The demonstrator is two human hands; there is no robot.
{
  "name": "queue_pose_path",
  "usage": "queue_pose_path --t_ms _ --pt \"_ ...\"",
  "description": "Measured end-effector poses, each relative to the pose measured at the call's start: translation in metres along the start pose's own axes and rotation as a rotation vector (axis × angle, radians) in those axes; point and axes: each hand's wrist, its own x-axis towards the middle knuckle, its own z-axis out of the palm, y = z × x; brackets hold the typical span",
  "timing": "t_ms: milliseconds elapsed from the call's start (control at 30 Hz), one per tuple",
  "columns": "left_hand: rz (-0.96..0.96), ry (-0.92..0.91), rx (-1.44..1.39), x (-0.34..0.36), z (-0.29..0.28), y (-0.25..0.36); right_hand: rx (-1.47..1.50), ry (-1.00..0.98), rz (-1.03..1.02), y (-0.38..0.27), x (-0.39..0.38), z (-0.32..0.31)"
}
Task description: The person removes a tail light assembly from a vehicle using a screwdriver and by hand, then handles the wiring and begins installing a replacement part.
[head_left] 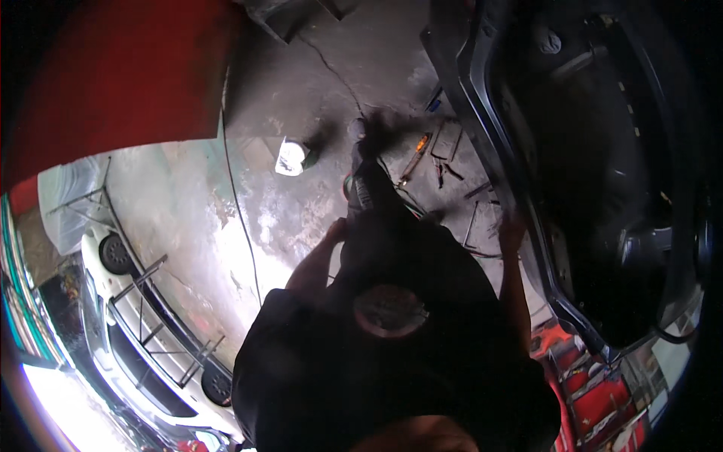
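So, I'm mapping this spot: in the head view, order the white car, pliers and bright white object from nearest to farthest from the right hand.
From the right hand:
1. Pliers, on the floor, up and left
2. Bright white object, farther left on the floor
3. White car, far left

No lettering, number or sign is legible; toward six o'clock from the centre, a round pale print [392, 310] stands on the person's dark shirt [392, 365], too dim and blurred to read; near twelve o'clock from it, small pale marks [364, 196] are likewise unreadable.
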Motion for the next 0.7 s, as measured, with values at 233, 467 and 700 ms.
queue_pose_path --t_ms 233,467,700 --pt "-0.178 0.161 -0.085 0.132 -0.143 -0.041 0.599 -0.684 0.024 -0.149 0.073 -0.020" --pt "-0.089 -0.032 -1.263 0.235 -0.266 -0.054 0.303 -0.296 -0.452 -0.191 0.188 -0.036" --pt "0.268 -0.049 -0.853 0.323 -0.265 -0.122 0.632 -0.233 0.037 -0.287 0.270 -0.103"
